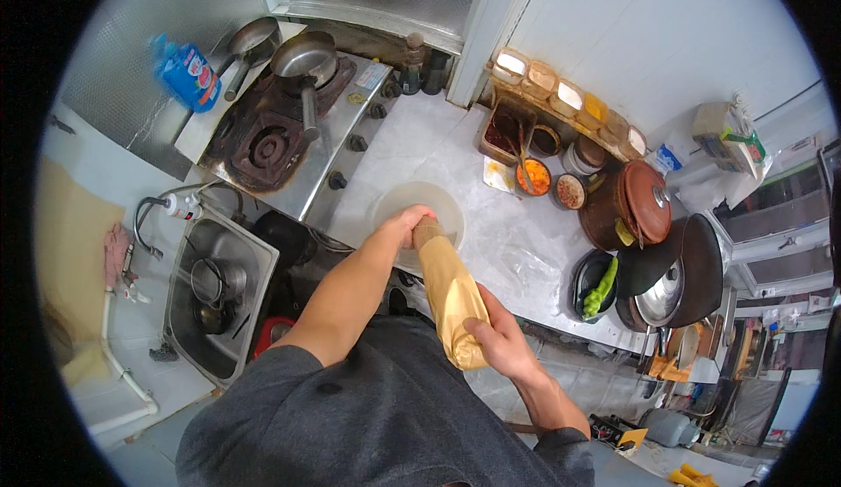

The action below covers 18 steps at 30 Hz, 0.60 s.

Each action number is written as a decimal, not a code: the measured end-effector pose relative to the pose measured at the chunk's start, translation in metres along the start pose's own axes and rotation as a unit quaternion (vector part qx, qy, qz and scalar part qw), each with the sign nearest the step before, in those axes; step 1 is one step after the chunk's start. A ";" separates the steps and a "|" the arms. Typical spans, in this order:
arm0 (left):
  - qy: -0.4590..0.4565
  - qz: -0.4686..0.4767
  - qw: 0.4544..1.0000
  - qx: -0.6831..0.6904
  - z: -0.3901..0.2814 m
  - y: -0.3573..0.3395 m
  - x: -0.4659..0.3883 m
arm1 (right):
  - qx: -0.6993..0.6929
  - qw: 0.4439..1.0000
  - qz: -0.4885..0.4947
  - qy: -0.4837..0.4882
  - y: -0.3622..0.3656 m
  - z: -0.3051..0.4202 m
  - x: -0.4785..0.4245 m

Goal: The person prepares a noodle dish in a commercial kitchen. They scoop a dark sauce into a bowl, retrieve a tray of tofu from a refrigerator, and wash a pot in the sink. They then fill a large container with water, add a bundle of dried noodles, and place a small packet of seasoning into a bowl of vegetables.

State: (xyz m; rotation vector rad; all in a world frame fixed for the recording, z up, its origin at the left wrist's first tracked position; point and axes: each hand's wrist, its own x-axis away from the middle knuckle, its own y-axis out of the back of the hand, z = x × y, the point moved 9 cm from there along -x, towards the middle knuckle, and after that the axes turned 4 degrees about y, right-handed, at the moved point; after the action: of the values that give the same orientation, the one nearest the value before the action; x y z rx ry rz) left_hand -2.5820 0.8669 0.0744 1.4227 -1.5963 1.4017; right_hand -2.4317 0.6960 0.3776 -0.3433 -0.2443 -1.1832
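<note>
A long gold-coloured package (450, 290) lies slanted in front of my body. Around its lower end, near my shirt, the fingers and thumb of my right hand (502, 339) are closed. At its far end, thin brownish strands, apparently dry noodles (428, 229), stick out of the opening, and my left hand (410, 223) grips them. Both the strands and my left hand are over a round translucent plastic tub (433, 196) at the edge of the pale worktop. The tub's contents cannot be made out.
A gas stove (269, 149) with pans and a metal sink (223, 290) are on the left. Seasoning containers (568, 96), a lidded brown pot (611, 204), a black dish (578, 290) with green peppers (601, 290), and a large pan with a metal lid (660, 293) stand at the right.
</note>
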 end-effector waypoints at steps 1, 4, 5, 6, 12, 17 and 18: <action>0.000 0.000 1.000 -0.004 0.001 -0.005 -0.001 | 0.005 1.000 -0.005 -0.006 -0.001 0.003 0.001; -0.002 0.009 1.000 -0.004 0.001 -0.011 -0.013 | -0.006 1.000 -0.008 -0.009 0.001 0.014 0.011; -0.001 0.018 1.000 0.003 0.000 -0.009 -0.017 | -0.010 1.000 -0.008 -0.007 0.001 0.018 0.017; 0.000 0.030 0.999 0.009 -0.001 -0.010 -0.022 | -0.011 1.000 -0.011 -0.005 0.003 0.024 0.023; -0.014 0.010 1.000 -0.005 -0.033 0.007 -0.019 | -0.075 0.996 -0.054 -0.003 0.019 0.051 0.052; -0.029 -0.022 0.999 -0.019 -0.031 0.012 -0.013 | -0.057 0.993 -0.087 0.049 0.038 0.062 0.068; -0.027 -0.039 0.999 -0.027 -0.031 0.014 -0.007 | -0.070 0.990 -0.104 0.065 0.048 0.061 0.072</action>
State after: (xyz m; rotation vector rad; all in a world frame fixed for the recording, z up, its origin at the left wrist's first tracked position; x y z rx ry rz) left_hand -2.6002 0.8969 0.0722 1.4867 -1.5821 1.2764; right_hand -2.3612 0.6744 0.4537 -0.3683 -0.0848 -1.4276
